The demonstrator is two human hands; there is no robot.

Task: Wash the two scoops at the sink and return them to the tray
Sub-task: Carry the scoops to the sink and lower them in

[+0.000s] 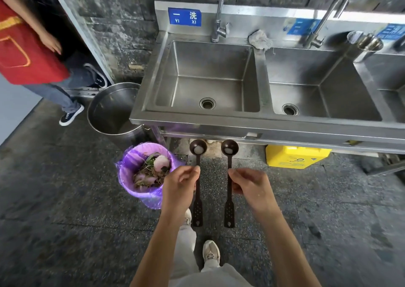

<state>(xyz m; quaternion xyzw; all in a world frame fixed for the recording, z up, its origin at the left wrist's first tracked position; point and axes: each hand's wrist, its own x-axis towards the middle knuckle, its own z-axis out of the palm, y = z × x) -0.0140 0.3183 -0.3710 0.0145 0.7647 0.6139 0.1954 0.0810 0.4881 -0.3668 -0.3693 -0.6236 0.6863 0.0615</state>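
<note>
Two dark brown long-handled scoops are held side by side, bowls pointing away from me, each with a whitish lump in its bowl. My left hand (179, 184) grips the handle of the left scoop (198, 149). My right hand (249, 182) pinches the handle of the right scoop (229, 149). Both scoops hover over the floor, just short of the front edge of the steel sink (197, 117). Its left basin is dry, and the tap (219, 23) above it runs no water. No tray is in view.
A purple-lined waste bucket (129, 177) with food scraps stands at my left, a large steel pot (109, 109) behind it. A yellow jug (293, 156) sits under the sink. A person in a red apron (24, 52) stands far left. A rag (259, 39) lies between the basins.
</note>
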